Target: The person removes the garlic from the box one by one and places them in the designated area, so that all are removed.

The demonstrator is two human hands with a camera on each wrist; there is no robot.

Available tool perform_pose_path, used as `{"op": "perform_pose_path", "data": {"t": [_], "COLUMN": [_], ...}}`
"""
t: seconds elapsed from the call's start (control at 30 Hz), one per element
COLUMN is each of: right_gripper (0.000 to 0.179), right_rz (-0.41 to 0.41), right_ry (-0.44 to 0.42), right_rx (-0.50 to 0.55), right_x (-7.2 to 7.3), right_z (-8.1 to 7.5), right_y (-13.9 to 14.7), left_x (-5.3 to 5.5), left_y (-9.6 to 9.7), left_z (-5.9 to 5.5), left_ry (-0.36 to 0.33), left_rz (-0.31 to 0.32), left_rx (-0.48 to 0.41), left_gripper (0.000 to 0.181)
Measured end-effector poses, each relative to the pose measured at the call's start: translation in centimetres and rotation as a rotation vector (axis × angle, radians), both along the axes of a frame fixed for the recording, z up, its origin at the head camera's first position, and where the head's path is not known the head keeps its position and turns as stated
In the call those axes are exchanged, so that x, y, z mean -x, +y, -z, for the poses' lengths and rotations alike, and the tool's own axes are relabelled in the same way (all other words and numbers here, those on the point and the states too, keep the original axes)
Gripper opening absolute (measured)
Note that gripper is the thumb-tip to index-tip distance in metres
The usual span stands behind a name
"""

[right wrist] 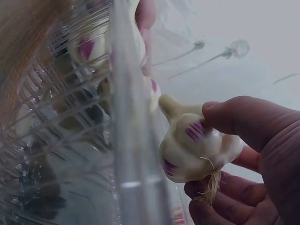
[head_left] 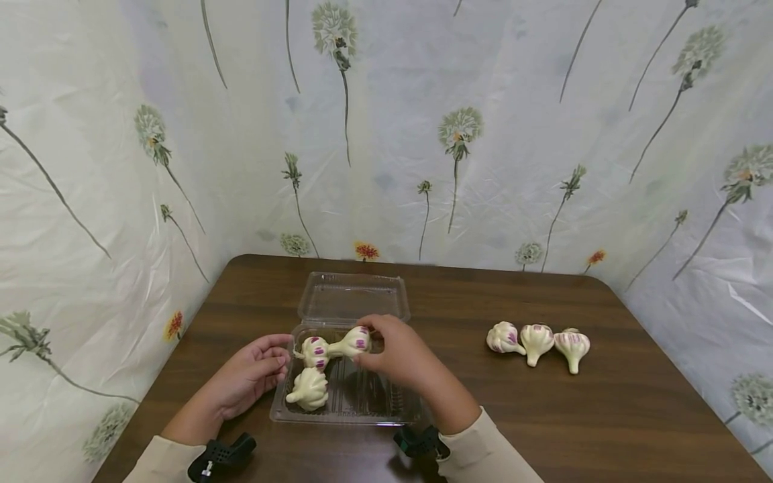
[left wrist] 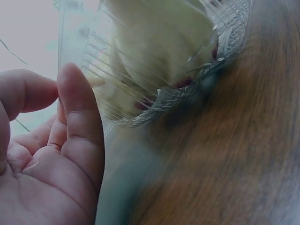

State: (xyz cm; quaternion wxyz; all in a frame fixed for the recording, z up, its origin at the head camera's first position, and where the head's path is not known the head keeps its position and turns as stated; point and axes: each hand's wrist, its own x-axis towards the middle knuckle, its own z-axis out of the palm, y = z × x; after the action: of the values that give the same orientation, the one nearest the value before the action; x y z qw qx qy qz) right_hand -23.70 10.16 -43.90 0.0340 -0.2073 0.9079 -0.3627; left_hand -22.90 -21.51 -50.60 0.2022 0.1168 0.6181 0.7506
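A clear plastic clamshell container (head_left: 368, 417) lies on the table with its lid (head_left: 353, 298) folded back. My right hand (head_left: 404, 352) holds a garlic bulb (head_left: 357, 341) over the container's back half, thumb on one side and fingers on the other. In the right wrist view this garlic bulb (right wrist: 197, 145) shows purple streaks and a tuft of roots. My left hand (head_left: 256, 372) pinches the container's left rim between thumb and finger. Inside, along the left side, sit a purple-marked garlic bulb (head_left: 315, 353) and a paler garlic bulb (head_left: 309, 390) in front of it.
Three more garlic bulbs (head_left: 537, 341) stand in a row on the right part of the brown wooden table (head_left: 471, 416). A flower-patterned sheet (head_left: 386, 134) hangs behind the table and along both sides. Each wrist wears a black strap.
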Motion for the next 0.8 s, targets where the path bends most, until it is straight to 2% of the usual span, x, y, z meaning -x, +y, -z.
{"op": "perform_pose_path", "data": {"t": [0.3,0.47,0.8], "right_gripper": [0.051,0.053,0.055], "right_rz": [0.029,0.066,0.146], "right_ry": [0.004,-0.003,0.042], "right_rx": [0.075,0.11,0.178], "right_x": [-0.4,-0.5,-0.5], "right_z": [-0.4,-0.1,0.7], "right_y": [0.4,0.8,2.0], "left_x": [0.0,0.0,-0.1], "left_y": [0.1,0.0,-0.1], "left_z": [0.0,0.0,-0.1], "left_ry": [-0.003,-0.006,-0.007], "left_rz": [-0.003,-0.002,0.005], "left_rx": [0.007,-0.002,-0.018], "left_gripper": [0.057,0.056,0.055]}}
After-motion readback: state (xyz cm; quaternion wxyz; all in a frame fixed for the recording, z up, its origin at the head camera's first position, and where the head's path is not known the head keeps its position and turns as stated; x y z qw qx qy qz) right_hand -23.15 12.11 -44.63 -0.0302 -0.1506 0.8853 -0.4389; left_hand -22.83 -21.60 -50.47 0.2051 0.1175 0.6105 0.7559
